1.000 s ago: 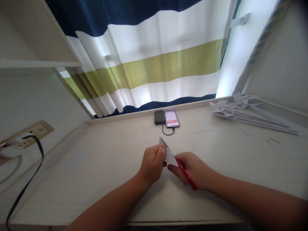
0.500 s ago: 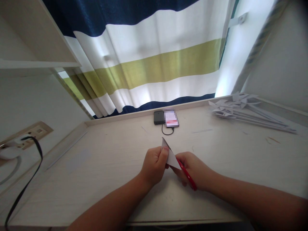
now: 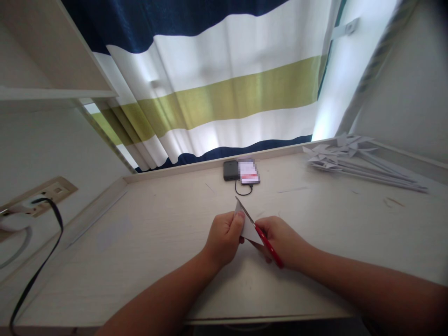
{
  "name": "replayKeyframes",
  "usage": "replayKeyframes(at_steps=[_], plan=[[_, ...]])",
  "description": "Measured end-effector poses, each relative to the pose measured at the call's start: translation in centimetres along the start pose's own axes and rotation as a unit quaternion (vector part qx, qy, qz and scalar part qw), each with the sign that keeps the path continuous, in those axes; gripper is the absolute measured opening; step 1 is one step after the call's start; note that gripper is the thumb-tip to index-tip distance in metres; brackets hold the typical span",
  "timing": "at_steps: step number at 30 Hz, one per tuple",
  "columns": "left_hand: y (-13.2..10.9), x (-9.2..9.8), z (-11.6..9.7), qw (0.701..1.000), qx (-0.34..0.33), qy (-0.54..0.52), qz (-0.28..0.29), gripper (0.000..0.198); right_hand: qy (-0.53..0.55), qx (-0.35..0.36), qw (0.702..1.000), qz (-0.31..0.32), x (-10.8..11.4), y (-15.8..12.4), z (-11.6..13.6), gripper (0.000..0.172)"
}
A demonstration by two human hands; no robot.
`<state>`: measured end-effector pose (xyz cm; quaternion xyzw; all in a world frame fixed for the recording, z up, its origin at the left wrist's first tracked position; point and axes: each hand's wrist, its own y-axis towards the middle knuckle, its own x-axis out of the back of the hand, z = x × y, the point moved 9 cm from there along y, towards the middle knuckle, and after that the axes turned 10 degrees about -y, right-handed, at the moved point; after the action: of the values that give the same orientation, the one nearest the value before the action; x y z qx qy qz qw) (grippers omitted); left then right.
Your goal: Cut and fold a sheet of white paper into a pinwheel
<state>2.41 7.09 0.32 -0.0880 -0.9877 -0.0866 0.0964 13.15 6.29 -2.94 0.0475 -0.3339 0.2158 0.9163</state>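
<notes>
White paper (image 3: 249, 232) pinched in left fingers (image 3: 238, 221); red-handled scissors (image 3: 263, 236), gripped by right fingers (image 3: 265, 223), lie along its right edge. Step judged: cutting; next snip calls for steady left fingers.

The bare left forearm (image 3: 168, 291) comes in from seven o'clock and points toward one o'clock, with its wrist (image 3: 209, 261) almost straight. The left hand (image 3: 222, 238), which is near six o'clock from the centre of the view, is closed in a pinch, the thumb (image 3: 238, 222) lying on top. The right forearm (image 3: 350, 270) enters from four o'clock; the right hand (image 3: 285, 242) is curled in a grip, its fingers (image 3: 268, 221) partly hidden.
</notes>
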Motion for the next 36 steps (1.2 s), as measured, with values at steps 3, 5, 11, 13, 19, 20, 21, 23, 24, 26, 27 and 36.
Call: replayKeyframes(at_steps=[3,5,11,13,19,20,21,23,24,26,27,36], plan=[[0.1,0.1,0.3,1.0,0.011,-0.02,-0.005,0.049,-0.029,-0.002,0.999,-0.034,1.2,0.4,-0.3,0.011],[0.2,0.2,0.5,0.999,0.016,-0.032,-0.004,0.049,-0.06,-0.01,0.996,-0.063,2.8,0.8,-0.7,0.016],[0.7,1.0,1.0,0.998,0.007,-0.061,-0.021,0.049,-0.335,-0.066,0.934,-0.108,9.5,1.5,-3.1,0.024],[0.9,1.3,1.0,0.998,-0.004,-0.065,-0.026,0.048,-0.361,-0.096,0.92,-0.12,11.3,1.6,-4.4,0.024],[1.3,1.8,0.2,0.996,-0.039,-0.074,-0.035,0.049,-0.381,-0.131,0.907,-0.126,12.6,1.8,-6.7,0.027],[1.3,1.9,0.1,0.996,-0.043,-0.075,-0.037,0.049,-0.379,-0.13,0.907,-0.127,12.6,1.8,-6.7,0.027],[1.3,1.9,-0.1,0.995,-0.047,-0.076,-0.038,0.05,-0.377,-0.129,0.908,-0.128,12.6,1.8,-6.7,0.027],[1.2,2.0,-0.2,0.994,-0.052,-0.083,-0.041,0.05,-0.366,-0.125,0.913,-0.132,12.5,1.7,-6.2,0.028],[1.2,2.0,-0.2,0.994,-0.052,-0.089,-0.045,0.049,-0.358,-0.121,0.916,-0.134,12.4,1.7,-5.9,0.029],[1.2,2.2,-0.2,0.991,-0.049,-0.107,-0.058,0.049,-0.335,-0.107,0.928,-0.127,11.9,1.6,-5.0,0.032],[1.3,2.4,-0.2,0.99,-0.046,-0.118,-0.066,0.048,-0.31,-0.096,0.939,-0.117,11.4,1.5,-4.5,0.034],[1.5,2.7,-0.1,0.987,-0.017,-0.145,-0.068,0.03,-0.083,-0.022,0.995,-0.059,8.3,0.9,-2.2,0.041]])
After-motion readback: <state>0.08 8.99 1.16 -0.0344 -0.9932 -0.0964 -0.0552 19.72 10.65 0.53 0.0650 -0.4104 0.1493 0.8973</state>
